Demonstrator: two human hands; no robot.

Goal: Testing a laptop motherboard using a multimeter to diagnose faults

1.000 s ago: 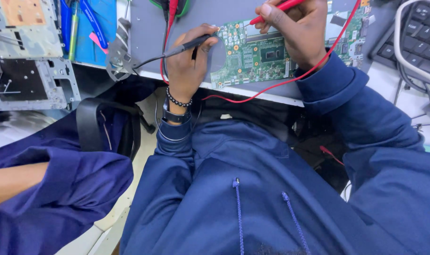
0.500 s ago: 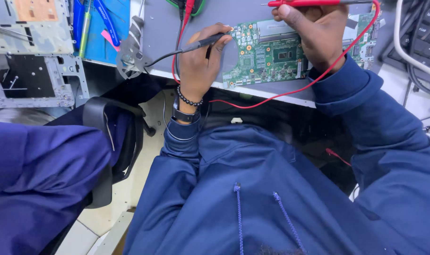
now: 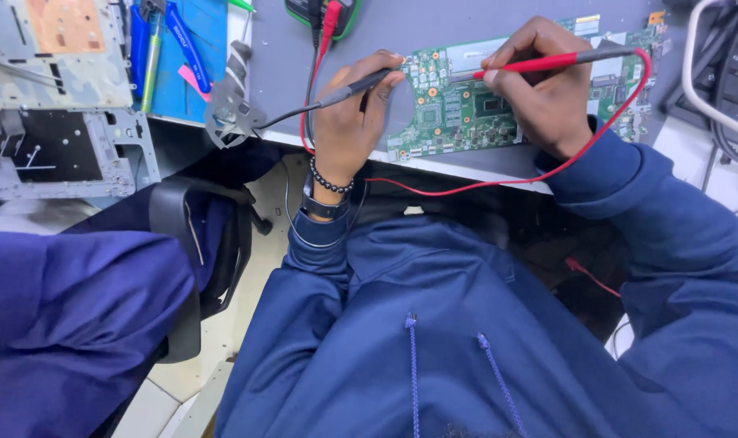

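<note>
A green circuit board lies on the grey bench top in front of me. My left hand grips a black test probe whose tip touches the board's left edge. My right hand pinches a red test probe, its tip resting on the board's upper middle. A red lead loops from the probe below the bench edge. Both leads run up to a green-cased meter at the top. A bead bracelet and a watch sit on my left wrist.
A dismantled metal laptop chassis lies at the left, with a blue mat holding tools beside it. A black keyboard and a grey cable sit at the right. Another person's blue sleeve fills the lower left, next to a black chair armrest.
The view has shifted down, so board and hands sit lower in frame. The neighbouring person's bare forearm is out of sight; only the blue sleeve shows. Both probes stay on the board.
</note>
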